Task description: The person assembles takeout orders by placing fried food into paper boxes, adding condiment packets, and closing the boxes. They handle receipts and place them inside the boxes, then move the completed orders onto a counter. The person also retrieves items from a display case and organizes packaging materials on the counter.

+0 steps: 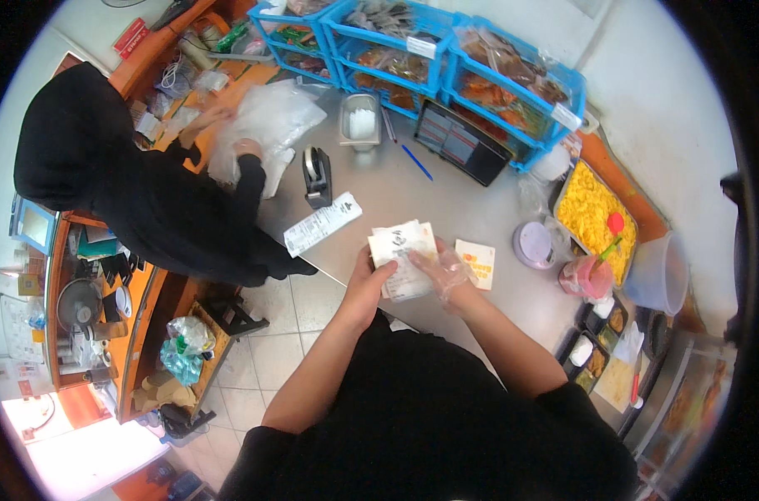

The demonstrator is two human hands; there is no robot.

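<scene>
My left hand (pixel 368 282) grips the left side of a stack of paper slips (pixel 404 247), its thumb across the front. The top slip bears handwriting. My right hand (pixel 445 275), in a clear plastic glove, holds the stack's right side with its fingers over the face. Just right of that hand, a cream card (pixel 478 260) with yellow and orange print lies on the metal table (pixel 379 188). A long printed receipt (pixel 323 224) lies to the left, by a black tape dispenser (pixel 317 178).
A person in black (pixel 166 194) handles clear plastic bags (pixel 273 113) at left. Behind stand blue crates (pixel 386 69), a tablet (pixel 462 143), a metal container (pixel 360 120) and a blue pen (pixel 417 163). At right are a tray of yellow food (pixel 592 219) and a pink cup (pixel 583 278).
</scene>
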